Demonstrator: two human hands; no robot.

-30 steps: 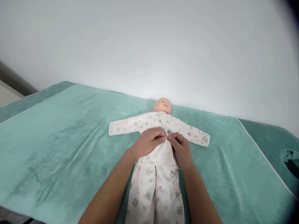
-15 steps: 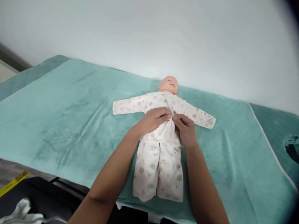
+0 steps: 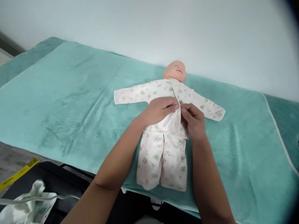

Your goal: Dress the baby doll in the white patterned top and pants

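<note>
A baby doll (image 3: 175, 71) lies on its back, its head toward the wall. It wears a white printed long-sleeved shirt (image 3: 161, 88) and matching trousers (image 3: 151, 161). Both sleeves are spread out sideways, and no doll hands show at the cuffs. My left hand (image 3: 161, 109) pinches the shirt's front opening at belly height from the left. From the right, my right hand (image 3: 193, 119) pinches the same front edge, its fingertips almost touching those of my left hand. The fastening between the fingertips is too small to make out.
A teal blanket (image 3: 70, 102) with a few creases covers the table beneath the doll. Behind it rises a pale wall (image 3: 149, 28). At the lower left are a black padded seat (image 3: 63, 177), a crumpled printed cloth (image 3: 30, 202), a pale cord (image 3: 42, 198) and a yellow strip (image 3: 18, 174).
My view has tilted downward, so the doll and blanket sit higher in the picture and more of the cloth at lower left shows. Both hands keep their pinch on the shirt front.
</note>
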